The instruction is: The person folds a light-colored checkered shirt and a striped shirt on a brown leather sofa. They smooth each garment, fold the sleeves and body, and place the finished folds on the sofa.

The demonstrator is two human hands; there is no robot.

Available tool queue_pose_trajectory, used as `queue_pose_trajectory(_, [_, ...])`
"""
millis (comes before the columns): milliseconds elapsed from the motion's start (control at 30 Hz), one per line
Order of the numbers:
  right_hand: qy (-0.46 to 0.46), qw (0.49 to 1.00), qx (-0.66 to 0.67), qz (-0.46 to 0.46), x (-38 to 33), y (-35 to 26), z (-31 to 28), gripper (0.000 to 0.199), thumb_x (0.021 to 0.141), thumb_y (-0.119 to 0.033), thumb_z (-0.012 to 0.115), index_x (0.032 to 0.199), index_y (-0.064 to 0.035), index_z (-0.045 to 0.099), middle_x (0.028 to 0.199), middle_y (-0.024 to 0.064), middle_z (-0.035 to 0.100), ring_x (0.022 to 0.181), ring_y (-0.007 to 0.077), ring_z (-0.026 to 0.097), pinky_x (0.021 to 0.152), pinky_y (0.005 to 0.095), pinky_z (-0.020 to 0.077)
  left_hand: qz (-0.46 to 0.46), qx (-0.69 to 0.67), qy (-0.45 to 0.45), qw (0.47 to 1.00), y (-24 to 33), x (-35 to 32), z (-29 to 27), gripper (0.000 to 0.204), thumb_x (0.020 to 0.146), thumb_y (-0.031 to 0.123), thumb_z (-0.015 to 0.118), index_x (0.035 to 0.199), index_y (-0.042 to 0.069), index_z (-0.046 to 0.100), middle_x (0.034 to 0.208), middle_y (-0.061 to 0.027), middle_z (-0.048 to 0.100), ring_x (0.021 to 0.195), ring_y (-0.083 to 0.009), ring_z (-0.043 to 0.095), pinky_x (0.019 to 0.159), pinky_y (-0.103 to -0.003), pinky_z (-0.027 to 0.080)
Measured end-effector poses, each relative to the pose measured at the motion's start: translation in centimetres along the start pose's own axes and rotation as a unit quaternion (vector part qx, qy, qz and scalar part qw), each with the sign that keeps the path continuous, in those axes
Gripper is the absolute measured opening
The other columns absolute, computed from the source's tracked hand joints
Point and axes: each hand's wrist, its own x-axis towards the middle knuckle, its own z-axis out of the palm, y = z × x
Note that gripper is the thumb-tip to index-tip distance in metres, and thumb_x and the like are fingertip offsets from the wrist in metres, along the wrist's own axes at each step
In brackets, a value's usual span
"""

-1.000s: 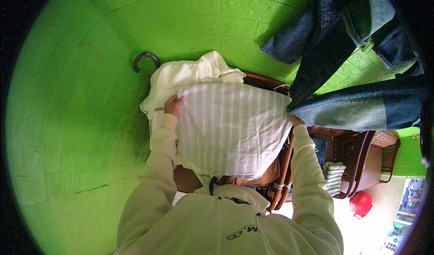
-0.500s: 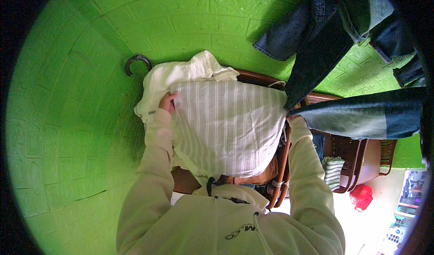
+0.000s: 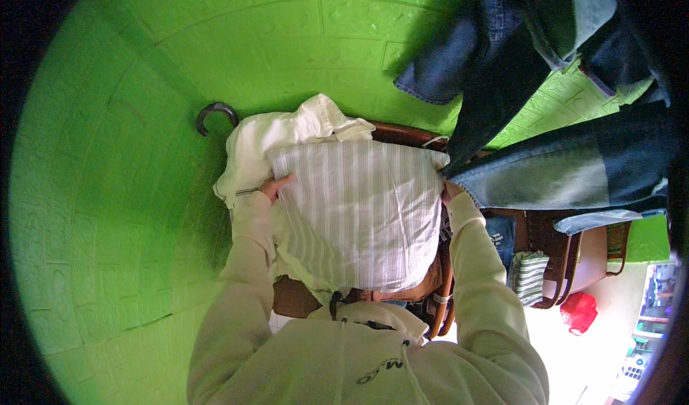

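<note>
A white-and-grey striped cloth (image 3: pixel 359 211) is spread out in front of me, its far edge nearly straight and its near edge rounded. My left hand (image 3: pixel 275 188) pinches its left edge, thumb on top and the other fingers hidden underneath. At the right edge my right hand (image 3: pixel 450 192) is closed on the cloth, partly covered by my sleeve and close to a hanging jeans leg. Beneath and beyond the cloth lies a cream collared shirt (image 3: pixel 262 136), draped over a brown wooden chair (image 3: pixel 402 132).
Several blue jeans (image 3: pixel 502 68) hang at the right, reaching down near my right hand. A dark curved handle (image 3: pixel 217 111) stands against the green brick-patterned wall (image 3: pixel 108 211). To the right are a folded striped cloth (image 3: pixel 529 277), another brown chair (image 3: pixel 567 261) and a red bag (image 3: pixel 578 312).
Both hands have come slightly nearer to me with the striped cloth, and my right hand has shifted a little left. The hanging jeans leg has swung and spread lower.
</note>
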Motion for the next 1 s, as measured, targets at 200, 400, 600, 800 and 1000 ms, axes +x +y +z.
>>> queue_pose_trajectory(200, [-0.07, 0.99, 0.118, 0.011, -0.8, 0.6, -0.5, 0.043, 0.083, -0.02, 0.063, 0.119, -0.001, 0.05, 0.113, 0.009, 0.057, 0.104, 0.0211, 0.054, 0.092, 0.0341, 0.0428, -0.004, -0.066, 0.013, 0.998, -0.4, -2.0, 0.1, 0.063, 0.072, 0.026, 0.074, 0.123, 0.001, 0.046, 0.118, -0.0074, 0.055, 0.108, -0.0235, 0.051, 0.093, -0.037, 0.04])
queue_pose_trajectory(400, [-0.224, 0.908, 0.355, 0.002, -4.5, 1.8, -0.3, 0.042, 0.083, -0.018, 0.063, 0.119, -0.0012, 0.05, 0.113, 0.008, 0.057, 0.104, 0.0202, 0.054, 0.092, 0.0337, 0.043, -0.126, -0.043, -0.036, 0.99, -4.8, -4.0, -0.7, 0.059, 0.075, 0.024, 0.071, 0.124, 0.002, 0.047, 0.119, -0.0079, 0.054, 0.109, -0.0234, 0.051, 0.095, -0.038, 0.039])
queue_pose_trajectory(600, [-0.294, 0.924, 0.245, 0.014, -7.1, 3.3, -0.7, 0.051, 0.079, -0.023, 0.067, 0.121, -0.0007, 0.048, 0.113, 0.0075, 0.058, 0.104, 0.02, 0.054, 0.094, 0.0354, 0.0419, -0.188, 0.02, -0.102, 0.977, -8.1, -6.9, -1.5, 0.06, 0.071, 0.018, 0.076, 0.122, 0.002, 0.049, 0.117, -0.0087, 0.056, 0.108, -0.0245, 0.051, 0.096, -0.039, 0.038])
queue_pose_trajectory(800, [-0.288, 0.905, 0.286, 0.129, -13.9, 5.1, -0.5, 0.052, 0.077, -0.027, 0.069, 0.118, 0.0003, 0.052, 0.113, 0.0105, 0.059, 0.101, 0.0219, 0.057, 0.091, 0.0367, 0.0444, -0.194, -0.012, -0.018, 0.981, -7.5, -12.6, 0.2, 0.064, 0.073, 0.021, 0.073, 0.126, 0.001, 0.045, 0.116, -0.0114, 0.056, 0.108, -0.0264, 0.052, 0.092, -0.04, 0.042])
queue_pose_trajectory(1000, [-0.235, 0.91, 0.329, 0.096, -17.9, 7.4, 1.4, 0.051, 0.076, -0.025, 0.069, 0.116, 0.0021, 0.053, 0.108, 0.0121, 0.061, 0.091, 0.0226, 0.061, 0.083, 0.0356, 0.0482, -0.078, -0.028, 0.055, 0.995, -8.7, -16.3, 1.6, 0.067, 0.076, 0.028, 0.07, 0.127, -0.004, 0.039, 0.114, -0.0144, 0.056, 0.102, -0.0272, 0.055, 0.09, -0.038, 0.043])
